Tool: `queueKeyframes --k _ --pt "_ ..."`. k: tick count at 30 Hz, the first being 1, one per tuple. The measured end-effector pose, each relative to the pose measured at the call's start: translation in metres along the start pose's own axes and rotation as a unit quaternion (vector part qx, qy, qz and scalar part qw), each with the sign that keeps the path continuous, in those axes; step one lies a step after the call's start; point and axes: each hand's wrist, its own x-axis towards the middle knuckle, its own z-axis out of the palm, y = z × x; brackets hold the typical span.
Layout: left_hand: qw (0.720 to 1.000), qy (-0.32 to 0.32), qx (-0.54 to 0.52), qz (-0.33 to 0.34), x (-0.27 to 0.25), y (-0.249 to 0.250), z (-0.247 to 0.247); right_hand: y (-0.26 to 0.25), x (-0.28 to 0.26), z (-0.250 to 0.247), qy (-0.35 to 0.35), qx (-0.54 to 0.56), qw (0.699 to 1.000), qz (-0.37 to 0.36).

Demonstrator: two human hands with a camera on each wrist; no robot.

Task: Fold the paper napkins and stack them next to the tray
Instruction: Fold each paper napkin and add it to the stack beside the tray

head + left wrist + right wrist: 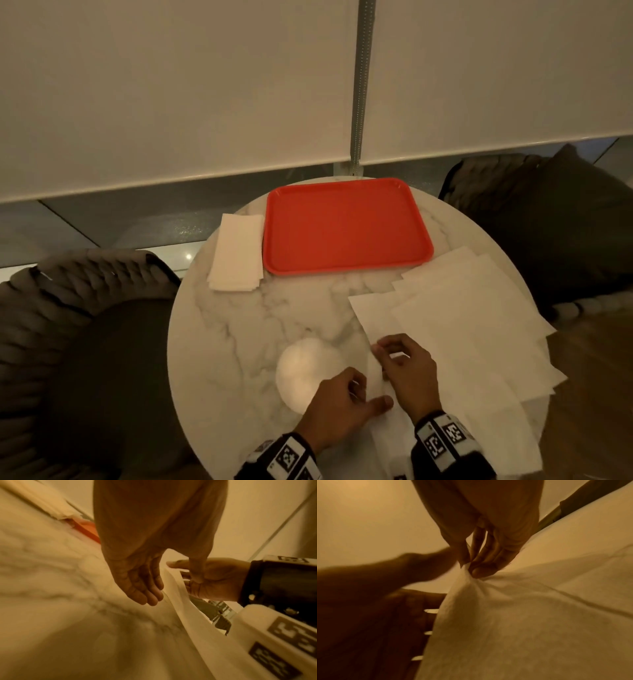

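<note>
Head view shows a round marble table (260, 318). At 9 o'clock, off the table's edge, sits a dark woven chair (78, 329). At 11 o'clock on the table lies a stack of folded napkins (237, 253), right beside the left edge of the red tray (346, 224), touching it or nearly so. The tray sits at 12 o'clock, near the far rim. Bare marble fills the middle of the table, with a bright spot of light (305, 370) at 6 o'clock.

The left hand (342, 404) reaches in from 6 o'clock, with its back up. Its fingers are bent a little and its thumb points toward 3 o'clock, lying on the near edge of a flat white napkin (387, 329). In the left wrist view the fingers (142, 588) hang loose and a bit spread, holding nothing.

The right hand (407, 373) is just beside it, at 5 o'clock, with its back up too. The right wrist view shows its thumb and fingers (486, 563) pressed together, pinching a bit of that napkin's edge, and the paper (513, 615) puckers there.

At 3 o'clock lies a loose pile of open napkins (479, 325). Its sheets fan out and hang over the table's right rim. Beyond that rim is a dark cushion (555, 219) at 2 o'clock.
</note>
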Motion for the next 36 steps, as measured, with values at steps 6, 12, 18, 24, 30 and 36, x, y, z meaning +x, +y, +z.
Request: queueKeyframes --k 6,12,18,24,30,36 --pt "0.995 0.100 -0.012 0.021 -0.009 0.015 0.020 0.002 -0.002 -0.025 -0.060 0.075 0.995 0.023" --pt "0.974 0.191 -0.120 -0.033 -0.040 0.031 -0.016 0.016 -0.007 -0.039 -0.161 -0.041 0.986 -0.026" --pt "0.919 0.138 -0.368 -0.025 -0.083 0.061 -0.056 -0.011 -0.016 -0.029 -0.302 0.102 0.946 0.065" --pt "0.906 0.185 -0.380 0.005 -0.090 0.064 -0.075 -0.043 -0.023 -0.034 -0.370 0.303 0.871 0.115" --pt "0.937 0.302 -0.162 0.070 -0.081 0.054 -0.075 -0.051 -0.014 -0.044 -0.230 0.172 0.957 0.033" --pt "0.941 0.256 -0.176 0.135 -0.064 0.078 -0.053 -0.062 -0.023 -0.034 -0.243 0.161 0.957 -0.003"
